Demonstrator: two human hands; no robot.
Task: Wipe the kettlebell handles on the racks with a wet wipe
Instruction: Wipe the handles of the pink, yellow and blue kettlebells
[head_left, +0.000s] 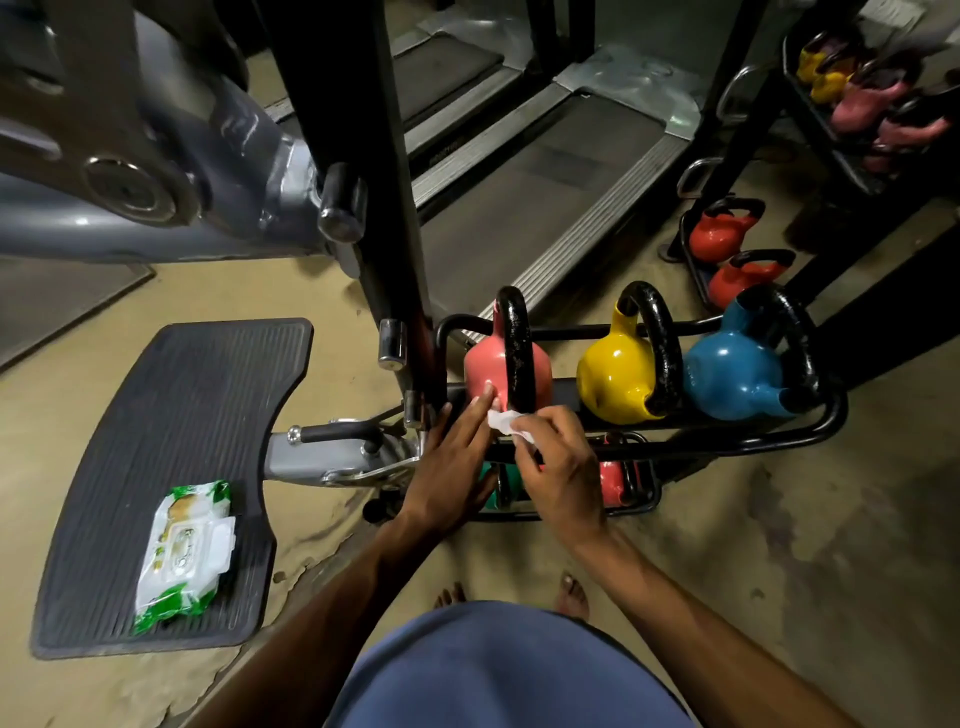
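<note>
Tan concrete floor (753, 545), blotchy and stained, fills the low frame. At 6 o'clock sit blue shorts (498, 670) and two bare feet, mostly hidden behind them.

Over at 8 o'clock a soft green-and-white wipes pack (184, 551) lies flat on a ribbed black rubber footplate (156, 415), lid flap closed.

Dead centre now: the left hand (452, 457) reaches in, fingers straight and together, tips touching the glossy pink kettlebell (480, 364). The right hand (558, 467) pinches a crumpled white wet wipe (506, 421) between thumb and curled fingers, right at the foot of the handle (517, 343), a thick black loop, chipped and scuffed.

That bell stands on the top tier of a black tubular rack (826, 415). Beside it, toward 3 o'clock, come a yellow kettlebell (613, 374) and a blue kettlebell (727, 374), both shiny and round with the same rough black loops.

On the lower tier a teal bell (506, 480) is largely covered by the hands, and a red bell (613, 480) peeks through the bars.

At 10 o'clock a grey painted machine arm (156, 156) is cut off by the frame edge.

At 12 o'clock are treadmill decks (545, 171) with ridged metal side rails.

At 2 o'clock a second rack (810, 104) holds two red kettlebells (719, 234) low down, with yellow and pink ones above, blurred.
</note>
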